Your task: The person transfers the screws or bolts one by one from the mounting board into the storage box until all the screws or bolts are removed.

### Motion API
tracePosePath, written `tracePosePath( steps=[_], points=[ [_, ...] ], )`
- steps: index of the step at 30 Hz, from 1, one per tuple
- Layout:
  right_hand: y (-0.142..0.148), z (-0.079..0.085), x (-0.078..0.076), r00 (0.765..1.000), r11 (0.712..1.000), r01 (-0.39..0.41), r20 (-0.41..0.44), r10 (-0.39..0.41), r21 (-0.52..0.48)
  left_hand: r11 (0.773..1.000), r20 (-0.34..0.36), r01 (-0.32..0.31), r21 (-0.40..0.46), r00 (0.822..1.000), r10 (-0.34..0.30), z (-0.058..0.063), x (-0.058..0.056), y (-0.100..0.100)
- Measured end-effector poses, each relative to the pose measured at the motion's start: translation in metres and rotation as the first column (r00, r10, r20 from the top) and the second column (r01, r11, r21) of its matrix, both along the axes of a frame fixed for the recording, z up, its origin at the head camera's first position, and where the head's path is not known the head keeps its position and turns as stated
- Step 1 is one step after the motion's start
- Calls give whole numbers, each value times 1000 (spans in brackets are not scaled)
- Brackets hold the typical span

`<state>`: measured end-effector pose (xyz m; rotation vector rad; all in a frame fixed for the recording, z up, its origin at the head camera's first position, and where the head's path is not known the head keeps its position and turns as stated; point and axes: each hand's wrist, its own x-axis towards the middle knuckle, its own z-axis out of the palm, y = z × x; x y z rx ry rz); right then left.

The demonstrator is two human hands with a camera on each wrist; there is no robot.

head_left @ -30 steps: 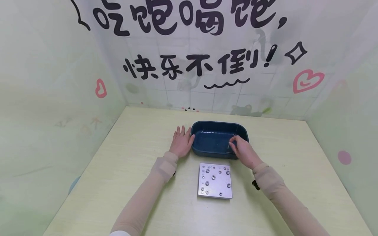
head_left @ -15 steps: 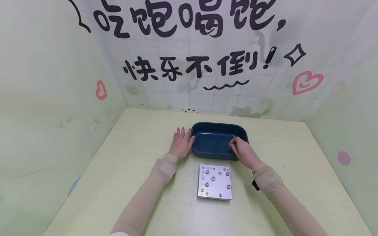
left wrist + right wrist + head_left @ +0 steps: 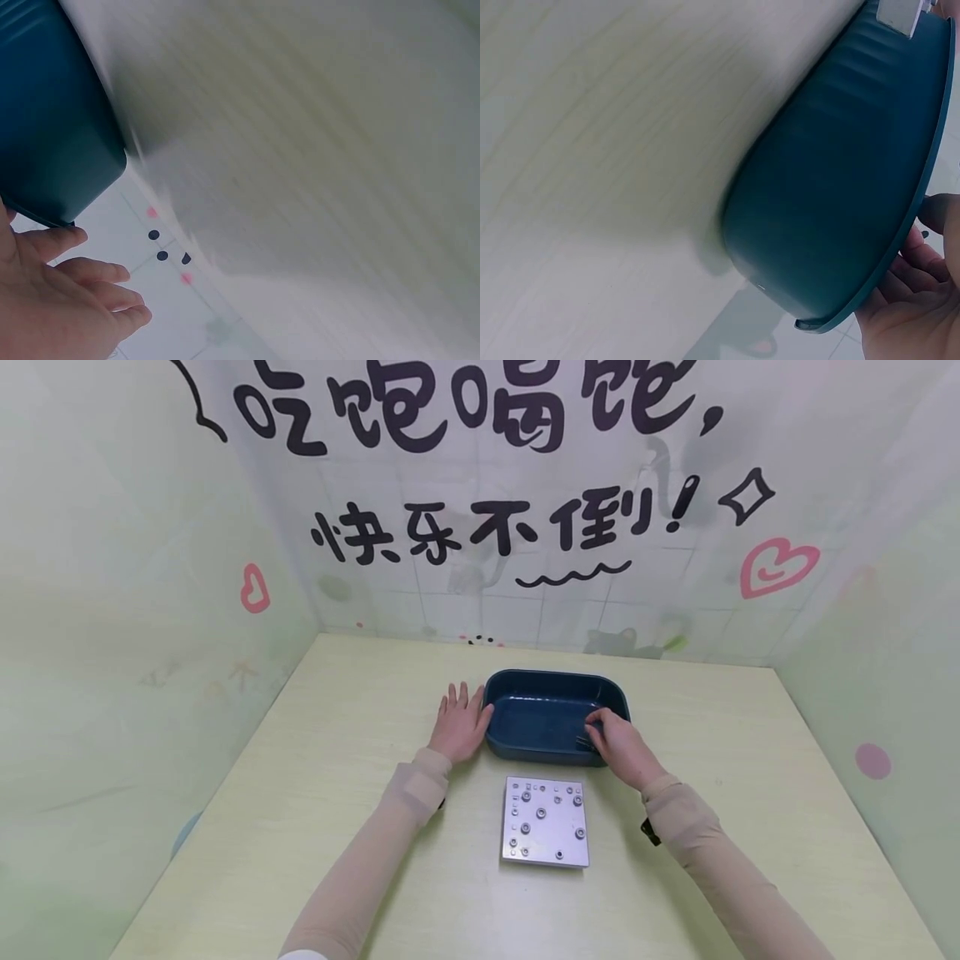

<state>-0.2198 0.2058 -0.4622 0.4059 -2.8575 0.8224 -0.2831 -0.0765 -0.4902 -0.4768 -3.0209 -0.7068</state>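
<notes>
My left hand (image 3: pixel 457 728) lies spread beside the tray (image 3: pixel 525 724); I can't tell whether my right hand (image 3: pixel 622 748) grips the metal bit (image 3: pixel 582 742) below its fingertips; a loose pinch could drop it.

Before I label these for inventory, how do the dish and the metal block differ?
The dish is dark blue; the block is silvery. The dish is hollow with rounded corners, while the block is flat-topped, squarish and dotted with studs. The dish is wider than the block. Both sit on the table.
</notes>
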Motion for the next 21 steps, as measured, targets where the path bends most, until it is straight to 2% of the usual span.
tracePosePath(
  steps=[6,21],
  points=[
    [0,0,2,1000,1000,0,-2,0,19,1000,15,-7,-7,1000,7,1,0,1],
    [0,4,8,1000,1000,1,18,0,-9,1000,25,-8,-27,1000,9,4,1,1]
  ],
)
